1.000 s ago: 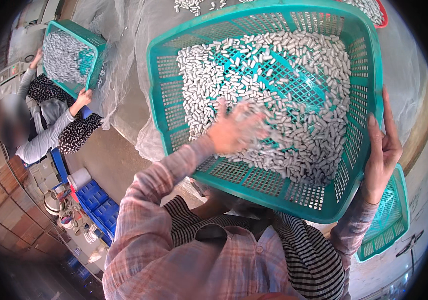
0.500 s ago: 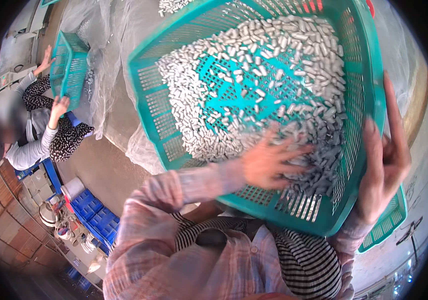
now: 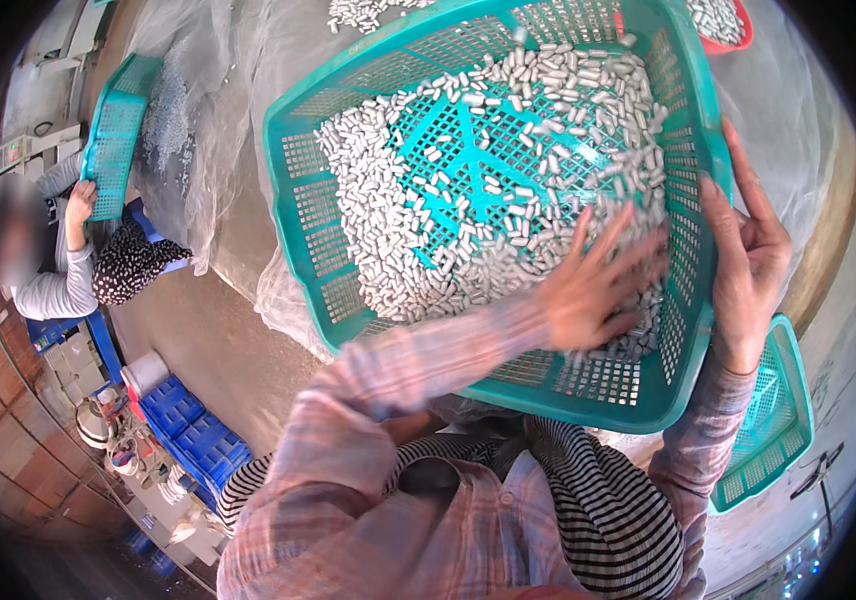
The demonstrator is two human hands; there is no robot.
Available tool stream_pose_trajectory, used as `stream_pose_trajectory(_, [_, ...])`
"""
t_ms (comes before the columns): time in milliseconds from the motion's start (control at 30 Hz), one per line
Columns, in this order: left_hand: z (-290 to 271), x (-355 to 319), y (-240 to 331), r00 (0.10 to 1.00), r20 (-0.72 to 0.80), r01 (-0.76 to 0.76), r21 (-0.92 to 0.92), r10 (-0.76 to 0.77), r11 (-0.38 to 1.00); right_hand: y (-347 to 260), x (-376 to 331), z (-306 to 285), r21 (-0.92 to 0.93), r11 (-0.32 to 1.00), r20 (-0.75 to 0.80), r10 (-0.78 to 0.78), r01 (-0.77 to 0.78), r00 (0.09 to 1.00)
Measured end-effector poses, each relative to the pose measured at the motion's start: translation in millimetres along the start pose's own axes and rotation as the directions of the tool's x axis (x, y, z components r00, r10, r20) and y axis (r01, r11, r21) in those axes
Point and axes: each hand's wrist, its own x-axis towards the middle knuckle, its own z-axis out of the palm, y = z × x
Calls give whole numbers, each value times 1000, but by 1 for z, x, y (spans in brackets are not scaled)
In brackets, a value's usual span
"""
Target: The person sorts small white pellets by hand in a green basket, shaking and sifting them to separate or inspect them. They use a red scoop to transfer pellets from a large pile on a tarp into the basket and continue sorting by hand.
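Observation:
A large teal plastic basket with slotted walls is tilted in front of me. Many small grey-white capsule-shaped pieces lie in it, heaped along the sides and thinner over the lattice floor in the middle. Inside, near the lower right corner, my left hand rests among the pieces with fingers spread, a little blurred, gripping nothing that I can see. At the basket's right rim is my right hand, its thumb against the edge and its other fingers partly hidden along the outside.
To the left, a seated person holds another teal basket. Clear plastic sheeting covers the work surface. A red container of pieces stands at the upper right, a teal basket at the lower right. Blue crates sit at lower left.
My left hand has moved right through the pieces. The basket has shifted slightly left and up with my right hand, uncovering more of the red container. The other person's basket has swung upward.

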Motion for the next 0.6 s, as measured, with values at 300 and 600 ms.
stream_pose_trajectory(300, [-56,-91,-152,929,-226,366,427,-294,827,5,-11,-5,-30,1000,-28,3,-4,1000])
stream_pose_trajectory(600, [10,-3,-6,1000,-24,-12,-13,12,1000,1,-9,-7,-161,986,47,-27,34,999])
